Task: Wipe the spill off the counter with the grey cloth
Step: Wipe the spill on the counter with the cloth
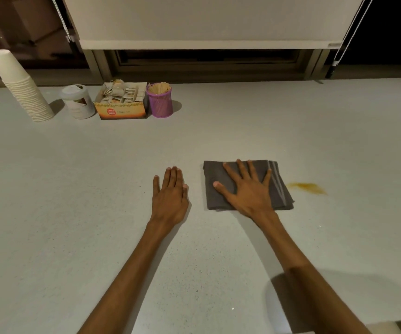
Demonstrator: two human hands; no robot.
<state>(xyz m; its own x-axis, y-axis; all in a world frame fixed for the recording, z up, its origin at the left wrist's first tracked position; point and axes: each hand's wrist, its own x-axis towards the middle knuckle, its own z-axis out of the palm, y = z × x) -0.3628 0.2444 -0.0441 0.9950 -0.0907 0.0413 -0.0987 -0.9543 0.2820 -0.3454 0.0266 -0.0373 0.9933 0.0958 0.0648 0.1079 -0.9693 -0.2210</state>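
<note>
While the left hand (170, 194) lies flat on the bare table (74, 189) with fingers together, holding nothing, the right hand (247, 189) presses fingers-spread on the folded grey cloth (282, 189). The cloth sits just right of the left hand; the orange-brown spill (308, 188) lies just off the cloth's right edge, uncovered.

Head-worn wide view, looking forward and down, close over counter (98, 189)
</note>
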